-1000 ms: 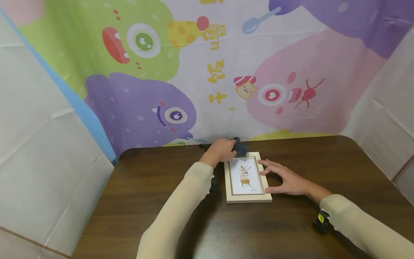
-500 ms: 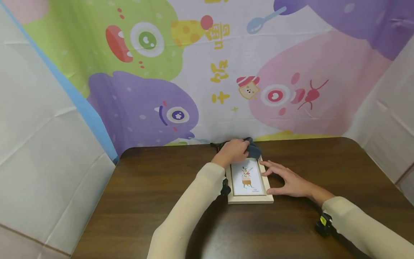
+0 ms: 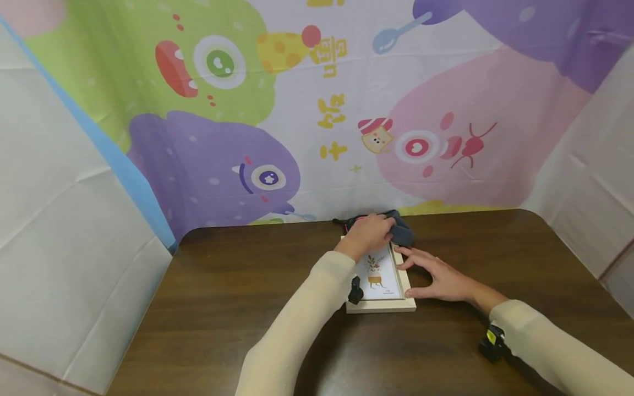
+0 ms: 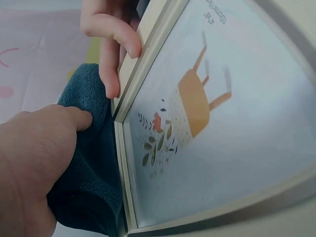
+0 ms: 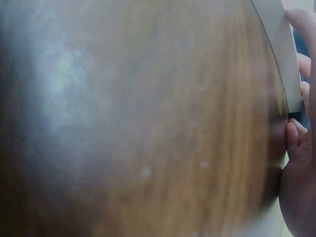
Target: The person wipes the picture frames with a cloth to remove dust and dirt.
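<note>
A cream picture frame (image 3: 381,308) with a potted-plant print lies on the brown table. My left hand (image 3: 369,234) grips a dark blue cloth (image 3: 402,234) at the frame's far edge. In the left wrist view, the fuzzy cloth (image 4: 86,182) bunches against the frame's border under the left hand (image 4: 37,153). Spread along the right border, the fingertips and thumb of my right hand (image 3: 441,278) press on the frame and grip nothing. The left hand and forearm hide the frame's upper left. Only an edge of the frame (image 5: 284,54) shows in the right wrist view.
A thin black item with a red-pink edge (image 3: 349,224) pokes out behind the left hand by the curtain. The cartoon-printed curtain (image 3: 337,187) hangs along the table's far edge. White panels (image 3: 64,220) stand at the left and right.
My left hand has slid rightward with the cloth along the frame's far edge, and its forearm now covers more of the print. The right hand and frame stay nearly in place.
</note>
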Available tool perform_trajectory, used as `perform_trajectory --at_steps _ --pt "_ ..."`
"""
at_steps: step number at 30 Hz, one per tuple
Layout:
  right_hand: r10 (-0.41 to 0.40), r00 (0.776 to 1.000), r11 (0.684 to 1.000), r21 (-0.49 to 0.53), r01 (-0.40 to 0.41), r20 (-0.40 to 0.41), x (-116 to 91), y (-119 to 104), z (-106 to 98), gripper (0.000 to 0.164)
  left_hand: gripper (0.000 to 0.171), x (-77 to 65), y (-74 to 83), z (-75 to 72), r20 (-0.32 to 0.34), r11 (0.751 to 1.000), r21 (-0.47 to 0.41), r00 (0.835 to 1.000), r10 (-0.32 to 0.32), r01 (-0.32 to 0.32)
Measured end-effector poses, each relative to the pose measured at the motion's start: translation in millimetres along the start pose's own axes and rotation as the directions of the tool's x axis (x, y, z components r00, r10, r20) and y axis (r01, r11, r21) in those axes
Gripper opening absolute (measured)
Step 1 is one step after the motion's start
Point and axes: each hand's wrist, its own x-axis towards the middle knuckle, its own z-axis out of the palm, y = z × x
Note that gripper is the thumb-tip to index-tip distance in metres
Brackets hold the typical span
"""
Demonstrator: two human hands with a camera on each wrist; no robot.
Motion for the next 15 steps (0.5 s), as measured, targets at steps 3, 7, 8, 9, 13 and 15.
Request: perform_trajectory --at_steps 3,7,8,9,13,15 --pt "-0.015 1.0 1.0 -0.007 0.015 -0.008 0.6 1.5 0.6 0.046 0.038 -0.7 -1.6 0.4 -0.021 1.0 0.008 1.0 0.005 -0.005" --pt "-0.02 1.0 1.0 0.007 0.02 -0.007 1.2 2.8 2.5 0.046 0.037 -3.1 -7.3 -0.5 -0.077 1.0 -0.009 0.997 0.013 -0.013" --pt "-0.018 1.0 1.0 0.011 0.018 -0.007 1.3 2.9 2.9 0.046 0.037 -3.8 -9.6 -1.3 -0.096 1.0 -0.014 0.995 0.011 -0.013" --pt "-0.016 1.0 1.0 0.015 0.016 -0.007 1.2 2.6 3.1 0.046 0.038 -4.8 -11.9 -2.8 -0.118 1.0 -0.026 0.993 0.006 -0.009" --pt "-0.012 1.0 1.0 0.025 0.013 -0.011 0.1 1.6 2.0 0.045 0.036 -9.8 -22.4 -11.1 -0.172 0.997 -0.076 0.985 -0.016 0.003" --pt "-0.01 1.0 1.0 0.029 0.01 -0.016 -1.3 1.8 0.4 0.045 0.035 -12.3 -26.6 -16.3 -0.18 0.994 -0.111 0.983 -0.026 0.006"
